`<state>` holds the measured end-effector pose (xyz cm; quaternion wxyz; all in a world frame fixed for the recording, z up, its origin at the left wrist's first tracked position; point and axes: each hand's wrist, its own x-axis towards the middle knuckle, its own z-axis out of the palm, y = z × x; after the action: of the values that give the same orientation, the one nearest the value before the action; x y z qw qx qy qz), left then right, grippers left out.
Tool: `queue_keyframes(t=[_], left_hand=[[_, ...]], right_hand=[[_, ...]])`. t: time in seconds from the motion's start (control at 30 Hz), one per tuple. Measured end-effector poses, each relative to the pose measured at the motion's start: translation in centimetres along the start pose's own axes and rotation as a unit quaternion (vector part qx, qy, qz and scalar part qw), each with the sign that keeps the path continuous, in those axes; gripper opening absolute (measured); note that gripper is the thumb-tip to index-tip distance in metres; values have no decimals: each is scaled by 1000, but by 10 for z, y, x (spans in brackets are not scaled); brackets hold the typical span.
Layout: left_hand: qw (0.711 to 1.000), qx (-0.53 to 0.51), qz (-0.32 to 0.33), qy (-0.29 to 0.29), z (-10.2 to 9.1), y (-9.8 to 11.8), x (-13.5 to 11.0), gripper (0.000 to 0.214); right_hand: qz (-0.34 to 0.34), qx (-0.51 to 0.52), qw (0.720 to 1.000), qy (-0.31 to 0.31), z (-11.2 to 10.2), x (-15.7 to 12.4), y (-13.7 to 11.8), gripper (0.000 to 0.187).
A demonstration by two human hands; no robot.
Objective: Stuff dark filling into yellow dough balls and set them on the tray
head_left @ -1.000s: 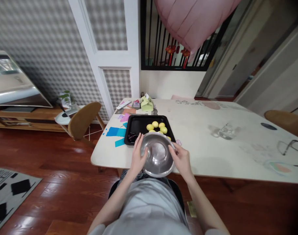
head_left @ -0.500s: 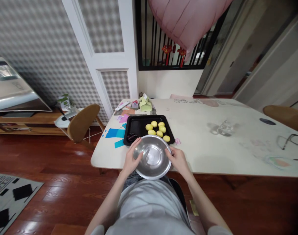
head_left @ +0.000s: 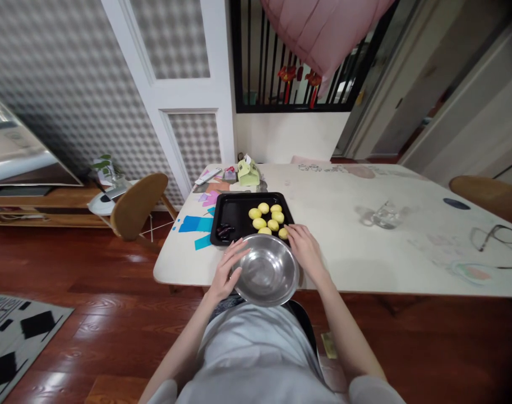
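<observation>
Main chg: R hand (head_left: pixel 304 249) is now off the bowl's right rim, where it was seen approx half a sec ago. It's now placed at the near-right corner of the black tray (head_left: pixel 234 210), fingertips at the nearest yellow fruit (head_left: pixel 283 233). Fingers part-curled; whether the fruit is actually gripped or only touched can't be told from this view.

L hand (head_left: pixel 226 272) is kept at the left rim of the steel bowl (head_left: pixel 267 270), fingers spread wide & reaching over the rim, thumb apart. No tight grip is seen; bowl is prob. just being steadied. Whether any wt is carried by it = can't tell.

Bowl pos: mouth up, at near edge of worktop (head_left: pixel 335 230), partly past it twd the lap, tray's near edge overlapped in view. What it's supported by underneath is hidden.

In tray: approx 8 yellow fruits clustered on the right half, one partly hidden by bowl rim; small dark items (head_left: pixel 225 231) sit near-left, type unclear.

Implication (judgement): bowl is now left to one hand, R hand is freed for the fruit, so handling at the tray seems only just begun.

Well apart on the right, same worktop: clear glass (head_left: pixel 386 216) & eyeglasses (head_left: pixel 502 235). Behind tray: green tissue box (head_left: pixel 248 173).
</observation>
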<state>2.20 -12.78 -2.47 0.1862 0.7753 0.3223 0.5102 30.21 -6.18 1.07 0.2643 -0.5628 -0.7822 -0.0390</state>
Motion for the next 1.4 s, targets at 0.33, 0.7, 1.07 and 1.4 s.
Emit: queue_keyframes(t=[0.33, 0.7, 1.07, 1.4], left_hand=[[995, 28, 93, -5, 2, -4, -6, 50], [993, 52, 108, -22, 2, -6, -7, 50], [992, 55, 113, -24, 1, -7, -7, 50], [991, 64, 117, -21, 1, -5, -5, 50]], right_hand=[[-48, -85, 992, -84, 20, 16, 8, 44], [-18, 39, 998, 45, 19, 10, 13, 43], [-229, 97, 968, -42, -29, -38, -35, 44], [-207, 70, 967, -129, -15, -38, -39, 32]])
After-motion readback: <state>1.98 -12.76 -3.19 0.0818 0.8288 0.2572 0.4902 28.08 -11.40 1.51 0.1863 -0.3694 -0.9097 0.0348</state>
